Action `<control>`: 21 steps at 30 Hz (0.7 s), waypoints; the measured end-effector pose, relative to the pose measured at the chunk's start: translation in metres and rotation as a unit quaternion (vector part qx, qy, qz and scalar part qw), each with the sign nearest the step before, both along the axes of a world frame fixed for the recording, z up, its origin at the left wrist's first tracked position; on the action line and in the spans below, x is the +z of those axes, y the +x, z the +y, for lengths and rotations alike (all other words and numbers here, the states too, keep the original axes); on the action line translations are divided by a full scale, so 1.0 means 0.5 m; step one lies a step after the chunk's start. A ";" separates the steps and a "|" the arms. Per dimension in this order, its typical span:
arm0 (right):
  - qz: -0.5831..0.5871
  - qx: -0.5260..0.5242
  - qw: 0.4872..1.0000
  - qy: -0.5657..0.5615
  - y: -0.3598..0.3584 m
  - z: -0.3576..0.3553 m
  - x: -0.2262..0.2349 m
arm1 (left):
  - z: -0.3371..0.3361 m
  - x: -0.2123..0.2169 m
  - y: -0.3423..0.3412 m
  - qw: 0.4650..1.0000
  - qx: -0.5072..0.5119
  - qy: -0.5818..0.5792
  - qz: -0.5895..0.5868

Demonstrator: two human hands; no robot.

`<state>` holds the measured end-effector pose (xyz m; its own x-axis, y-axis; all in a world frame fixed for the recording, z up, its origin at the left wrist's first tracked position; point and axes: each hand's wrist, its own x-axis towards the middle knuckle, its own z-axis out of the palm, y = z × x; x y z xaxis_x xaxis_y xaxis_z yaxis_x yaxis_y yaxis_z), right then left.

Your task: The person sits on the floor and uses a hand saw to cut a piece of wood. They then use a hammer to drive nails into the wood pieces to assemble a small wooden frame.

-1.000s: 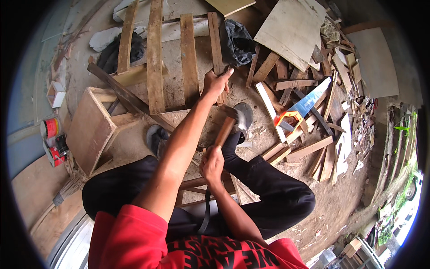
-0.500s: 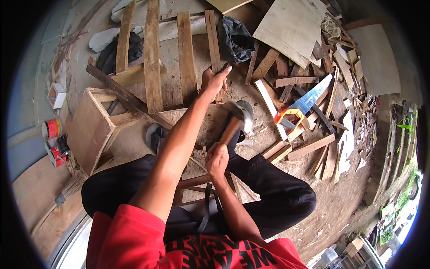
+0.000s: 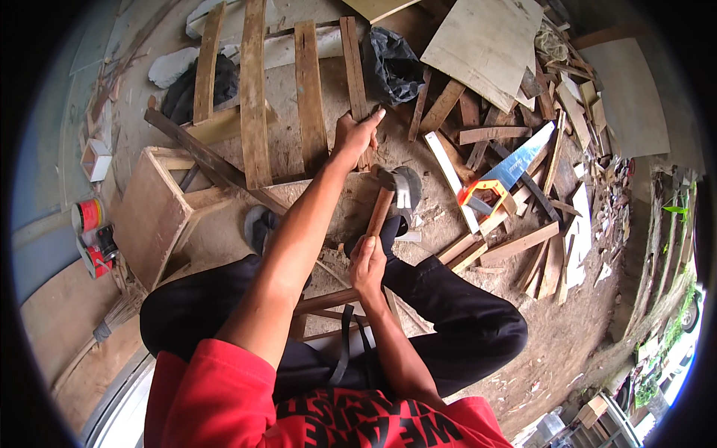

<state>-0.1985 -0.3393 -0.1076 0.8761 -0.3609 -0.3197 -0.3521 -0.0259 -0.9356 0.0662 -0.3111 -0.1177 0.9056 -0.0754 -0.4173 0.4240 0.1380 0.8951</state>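
Observation:
My left hand is stretched forward and closed around the near part of a narrow wooden slat, its thumb along the far side. The slat is the rightmost of several in a pallet-like wooden frame, joined by a crosspiece near my hand. In my right hand is a claw hammer, gripped by its wooden handle. The hammer's metal head is raised close to the near end of that slat, just right of my left wrist. Any nail there is too small to make out.
An orange-handled handsaw lies on a heap of scrap wood to the right. A wooden box frame and red cans stand at left. A black plastic bag and a pale board lie beyond the slats.
The hammer has swung slightly left, its handle now more upright, and my right hand has shifted a little to the right. My left hand stays on the slat.

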 end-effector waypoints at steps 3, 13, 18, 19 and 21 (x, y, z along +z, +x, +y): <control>-0.019 -0.082 0.979 0.184 0.001 0.013 0.009 | -0.006 -0.003 0.000 1.000 0.015 0.000 0.008; 0.067 -0.081 0.944 0.313 0.024 0.012 0.078 | 0.000 -0.013 0.000 1.000 -0.001 -0.019 -0.010; 0.039 -0.103 0.942 0.317 0.023 0.005 0.078 | -0.003 -0.013 -0.002 1.000 0.012 -0.020 -0.002; 0.043 -0.082 0.956 0.280 0.021 0.000 0.071 | -0.006 -0.012 -0.004 1.000 0.009 -0.025 -0.002; 0.050 -0.039 0.977 0.204 0.016 -0.019 0.058 | -0.006 -0.010 -0.009 1.000 0.006 -0.026 -0.002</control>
<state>-0.1907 -0.3487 -0.0784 0.8079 -0.2497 -0.5338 -0.4287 0.3723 -0.8231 0.0617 -0.3138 -0.1226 0.9082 -0.0870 -0.4095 0.4186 0.1896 0.8881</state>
